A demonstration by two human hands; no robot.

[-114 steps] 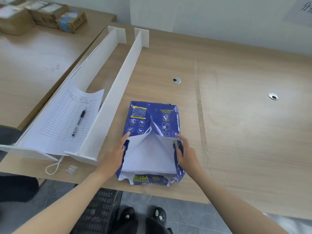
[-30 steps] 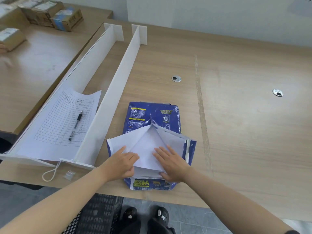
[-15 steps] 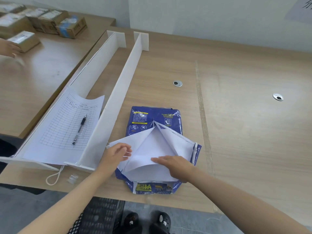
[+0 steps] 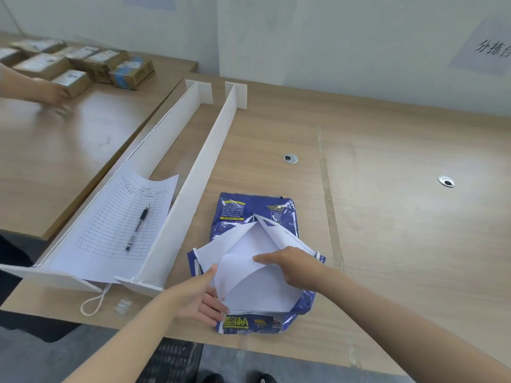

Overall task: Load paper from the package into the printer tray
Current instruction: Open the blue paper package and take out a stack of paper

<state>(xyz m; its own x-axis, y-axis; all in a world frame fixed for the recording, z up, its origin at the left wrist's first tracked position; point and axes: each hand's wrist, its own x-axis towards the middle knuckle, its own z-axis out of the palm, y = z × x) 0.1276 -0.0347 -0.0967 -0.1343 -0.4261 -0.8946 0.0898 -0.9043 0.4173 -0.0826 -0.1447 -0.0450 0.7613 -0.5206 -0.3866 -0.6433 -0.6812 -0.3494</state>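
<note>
A blue paper package (image 4: 249,214) lies flat near the front edge of the wooden table, its wrapper torn open at the near end with white flaps folded outward. The white paper stack (image 4: 262,291) shows inside the opening. My left hand (image 4: 201,299) grips the left near edge of the stack, fingers underneath and thumb on top. My right hand (image 4: 290,265) pinches the top sheets from the right and lifts their corner. No printer or printer tray is in view.
Two long white divider boards (image 4: 193,178) run away from me on the left, with a printed form (image 4: 121,222) and a pen (image 4: 138,228) between them. Another person's hand (image 4: 52,92) reaches among cardboard boxes (image 4: 83,67) on the left table. Two cable grommets (image 4: 290,158) sit in the tabletop.
Both hands went from pressing the wrapper flaps flat to taking hold of the paper. My left hand slid under the stack's left edge and my right hand lifted the top sheets.
</note>
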